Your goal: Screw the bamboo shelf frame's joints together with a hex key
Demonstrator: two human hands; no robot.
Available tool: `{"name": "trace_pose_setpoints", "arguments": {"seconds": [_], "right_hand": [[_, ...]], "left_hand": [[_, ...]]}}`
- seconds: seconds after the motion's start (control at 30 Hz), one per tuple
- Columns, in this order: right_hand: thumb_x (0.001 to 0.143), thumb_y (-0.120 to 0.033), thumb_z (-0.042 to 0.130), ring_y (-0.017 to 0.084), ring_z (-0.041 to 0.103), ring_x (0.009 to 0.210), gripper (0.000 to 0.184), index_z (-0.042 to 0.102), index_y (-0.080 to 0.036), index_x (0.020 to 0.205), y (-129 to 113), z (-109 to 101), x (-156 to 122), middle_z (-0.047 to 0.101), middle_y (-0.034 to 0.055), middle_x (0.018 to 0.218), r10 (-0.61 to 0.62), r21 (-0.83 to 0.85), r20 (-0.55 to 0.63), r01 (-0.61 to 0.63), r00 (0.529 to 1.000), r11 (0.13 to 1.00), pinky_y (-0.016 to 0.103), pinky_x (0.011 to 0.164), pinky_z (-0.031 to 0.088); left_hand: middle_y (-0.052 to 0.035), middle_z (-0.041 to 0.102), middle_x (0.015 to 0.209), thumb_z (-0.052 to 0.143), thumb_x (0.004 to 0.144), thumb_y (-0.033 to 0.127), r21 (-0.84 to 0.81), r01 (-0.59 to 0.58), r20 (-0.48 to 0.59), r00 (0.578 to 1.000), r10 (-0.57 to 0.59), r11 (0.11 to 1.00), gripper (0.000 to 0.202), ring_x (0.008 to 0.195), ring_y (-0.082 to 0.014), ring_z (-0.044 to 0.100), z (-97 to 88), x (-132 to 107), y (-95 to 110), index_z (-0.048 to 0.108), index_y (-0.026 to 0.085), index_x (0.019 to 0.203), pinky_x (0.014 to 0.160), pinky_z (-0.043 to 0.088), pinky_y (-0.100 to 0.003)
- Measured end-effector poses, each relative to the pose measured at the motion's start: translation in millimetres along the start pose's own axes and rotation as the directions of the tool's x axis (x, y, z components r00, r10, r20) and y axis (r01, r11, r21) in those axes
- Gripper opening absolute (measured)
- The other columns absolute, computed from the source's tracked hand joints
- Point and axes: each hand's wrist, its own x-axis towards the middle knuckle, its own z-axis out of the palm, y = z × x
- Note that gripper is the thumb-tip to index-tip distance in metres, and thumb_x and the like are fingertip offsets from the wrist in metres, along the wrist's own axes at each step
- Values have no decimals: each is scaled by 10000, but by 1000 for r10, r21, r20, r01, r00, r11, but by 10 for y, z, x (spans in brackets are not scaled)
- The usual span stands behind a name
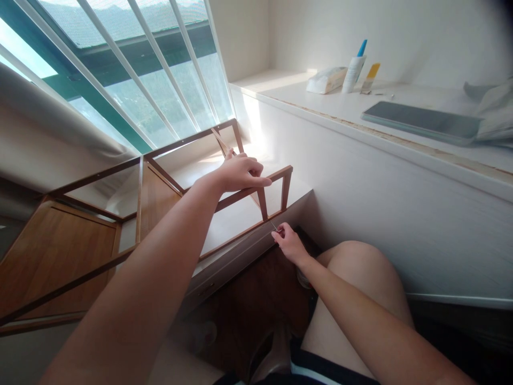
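A brown wooden shelf frame (281, 174) lies on its side across a white surface by the window. My left hand (239, 172) is closed around its near upper rail, close to the right end. Low at that same end, my right hand (290, 243) pinches a thin metal rod (274, 226), which looks like a hex key. The rod's tip meets the lower rail near the foot of a short upright; whether it sits in a screw is too small to tell. Slatted-looking wooden panels (60, 251) fill the left part of the frame.
To the right, a white ledge (288, 99) with a chipped edge holds a tissue pack (325, 80), a white glue-like bottle (352, 74) with a blue tip, a yellow-ended brush (371, 77) and a dark flat tablet or phone (420, 120). Window bars (156, 64) rise behind. My knee (360, 272) is close by.
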Motion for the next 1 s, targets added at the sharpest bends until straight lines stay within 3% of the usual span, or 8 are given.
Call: {"name": "trace_pose_setpoints", "arguments": {"seconds": [0.2,0.43,0.63,0.83,1.0], "right_hand": [[832,-384,615,207,623,695,163,549,-242,877,-64,-65,-9,649,9,737,-58,-105,-76,50,995,993,309,665,440],[830,-349,637,222,596,674,164,510,-256,874,-154,-108,-51,621,3,701,-122,-274,-128,83,984,958,305,634,380],[824,-372,667,227,599,684,148,581,-254,798,-173,-136,-56,645,28,693,-117,-292,-166,64,979,954,306,627,376],[858,-445,620,192,599,602,270,643,-224,703,-147,-124,-33,673,40,655,-28,-155,-86,14,996,988,296,584,410],[857,-453,609,104,469,424,312,638,-180,708,-127,-57,-18,623,12,585,154,156,28,-157,988,975,230,416,329]], "left_hand": [[5,530,714,545,812,666,-10,3,1,1000,-3,1000,530,905,-220,467,-11,-13,20,482,185,597,1149,-12,-589],[3,524,704,554,814,634,-4,15,2,1000,-15,1000,514,894,-221,472,-13,-8,32,461,185,581,1150,20,-571],[0,538,725,560,818,606,-8,10,8,1000,-10,1000,472,928,-237,481,-11,-5,16,500,191,601,1140,15,-592],[-3,548,739,561,812,633,-8,-1,0,1000,1,1000,496,932,-231,460,15,9,-24,501,188,602,1136,28,-604],[-1,550,757,553,815,649,6,-1,-5,1000,1,1000,509,927,-224,463,24,11,-30,511,184,612,1139,29,-601]]}}
